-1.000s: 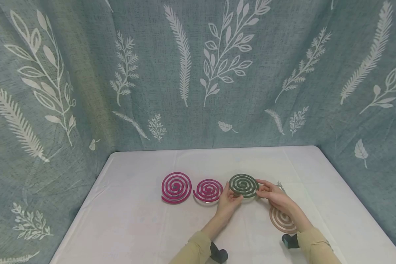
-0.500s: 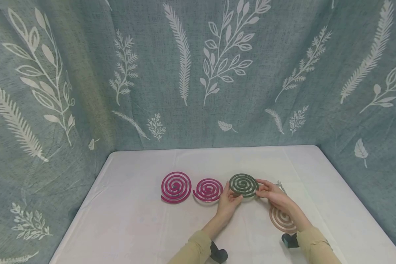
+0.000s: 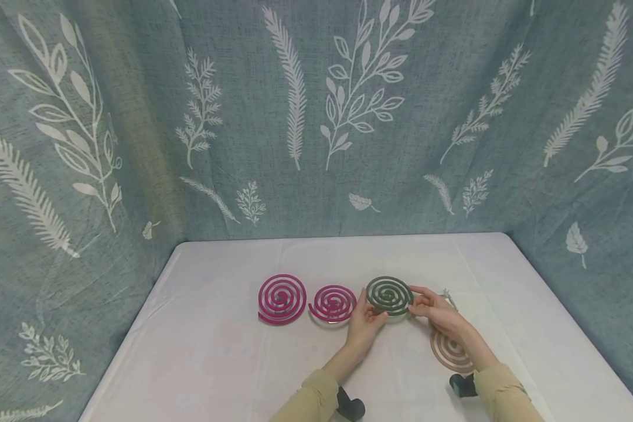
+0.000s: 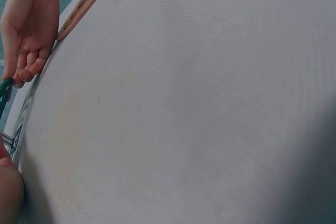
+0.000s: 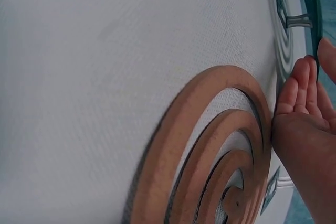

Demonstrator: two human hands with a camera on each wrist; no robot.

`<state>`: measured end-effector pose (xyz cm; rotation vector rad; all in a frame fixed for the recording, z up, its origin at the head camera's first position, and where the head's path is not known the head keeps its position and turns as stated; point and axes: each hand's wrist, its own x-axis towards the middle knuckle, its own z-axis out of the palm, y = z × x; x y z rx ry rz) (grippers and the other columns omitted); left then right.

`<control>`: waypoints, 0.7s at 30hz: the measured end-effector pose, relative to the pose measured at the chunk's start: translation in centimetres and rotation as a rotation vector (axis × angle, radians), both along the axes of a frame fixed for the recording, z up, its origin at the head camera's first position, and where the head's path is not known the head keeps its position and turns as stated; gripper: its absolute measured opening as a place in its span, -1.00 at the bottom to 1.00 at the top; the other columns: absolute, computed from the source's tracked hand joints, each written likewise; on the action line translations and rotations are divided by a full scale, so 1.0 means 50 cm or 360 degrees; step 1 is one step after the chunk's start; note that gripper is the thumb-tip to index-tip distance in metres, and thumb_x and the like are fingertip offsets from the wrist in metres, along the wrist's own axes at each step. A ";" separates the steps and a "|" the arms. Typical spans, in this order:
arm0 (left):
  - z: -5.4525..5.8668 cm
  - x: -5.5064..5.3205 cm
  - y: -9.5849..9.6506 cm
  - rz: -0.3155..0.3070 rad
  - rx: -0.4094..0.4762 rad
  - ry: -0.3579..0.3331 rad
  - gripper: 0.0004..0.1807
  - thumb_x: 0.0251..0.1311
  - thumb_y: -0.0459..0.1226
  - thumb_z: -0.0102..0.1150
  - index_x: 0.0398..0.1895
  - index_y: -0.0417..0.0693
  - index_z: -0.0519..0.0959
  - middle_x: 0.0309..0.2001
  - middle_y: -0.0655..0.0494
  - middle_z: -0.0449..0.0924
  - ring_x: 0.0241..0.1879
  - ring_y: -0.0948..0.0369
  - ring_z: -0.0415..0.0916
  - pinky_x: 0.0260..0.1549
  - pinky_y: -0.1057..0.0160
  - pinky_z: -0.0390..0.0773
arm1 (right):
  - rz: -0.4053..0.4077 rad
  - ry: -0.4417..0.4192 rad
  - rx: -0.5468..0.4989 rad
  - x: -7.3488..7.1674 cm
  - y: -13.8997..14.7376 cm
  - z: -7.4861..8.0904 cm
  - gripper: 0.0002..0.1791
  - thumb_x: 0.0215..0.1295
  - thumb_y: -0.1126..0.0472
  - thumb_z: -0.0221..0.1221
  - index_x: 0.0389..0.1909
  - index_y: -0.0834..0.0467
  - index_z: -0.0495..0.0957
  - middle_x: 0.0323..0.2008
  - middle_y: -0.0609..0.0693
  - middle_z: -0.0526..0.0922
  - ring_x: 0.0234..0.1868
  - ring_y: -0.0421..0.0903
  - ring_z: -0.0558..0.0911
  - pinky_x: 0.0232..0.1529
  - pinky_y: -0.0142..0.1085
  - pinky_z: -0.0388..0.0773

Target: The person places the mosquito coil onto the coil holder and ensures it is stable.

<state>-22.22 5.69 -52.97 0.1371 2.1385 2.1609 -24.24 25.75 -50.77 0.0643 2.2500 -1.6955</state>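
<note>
Both hands hold the green mosquito coil (image 3: 388,295) by its rim in the head view. My left hand (image 3: 365,325) pinches its left and near edge; my right hand (image 3: 440,315) pinches the right edge. In the right wrist view a thin metal stand (image 5: 299,21) rises under the green coil from the table, meeting it. A magenta coil (image 3: 334,304) sits raised just left of my left hand, and another magenta coil (image 3: 281,298) is farther left. The brown coil (image 5: 231,76) lies flat on the cloth below my right wrist, partly hidden by the forearm in the head view.
A small metal stand (image 3: 450,299) stands behind my right hand. White cloth covers the table (image 3: 206,357). A patterned blue-green curtain (image 3: 306,199) hangs along the back and sides. Dark wrist camera parts (image 3: 352,407) hang beneath the sleeves.
</note>
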 end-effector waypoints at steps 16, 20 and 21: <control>0.003 0.000 0.001 0.0026 -0.0025 -0.0011 -0.13 0.08 -0.42 0.23 0.42 -0.38 -0.01 -0.16 -0.17 0.53 -0.29 0.32 0.46 -0.24 0.48 0.53 | -0.0045 -0.0046 -0.0002 0.000 -0.004 0.006 -0.23 0.27 0.18 0.16 0.41 0.28 0.05 -0.30 -0.07 0.40 -0.23 -0.17 0.41 -0.10 -0.38 0.38; 0.003 -0.001 0.002 0.0037 -0.0045 -0.0010 -0.13 0.07 -0.41 0.25 0.41 -0.40 0.01 -0.17 -0.17 0.54 -0.31 0.34 0.45 -0.25 0.45 0.54 | -0.0033 -0.0069 0.0008 0.001 -0.006 0.009 -0.24 0.29 0.15 0.13 0.42 0.28 0.04 -0.28 -0.05 0.38 -0.21 -0.17 0.42 -0.05 -0.34 0.34; 0.003 -0.001 0.003 0.0038 -0.0048 -0.0017 -0.13 0.07 -0.40 0.25 0.41 -0.39 0.01 -0.17 -0.17 0.54 -0.32 0.34 0.44 -0.26 0.46 0.54 | -0.0039 -0.0078 0.0012 0.001 -0.007 0.010 -0.25 0.29 0.15 0.13 0.42 0.27 0.05 -0.28 -0.05 0.38 -0.21 -0.17 0.42 -0.05 -0.33 0.34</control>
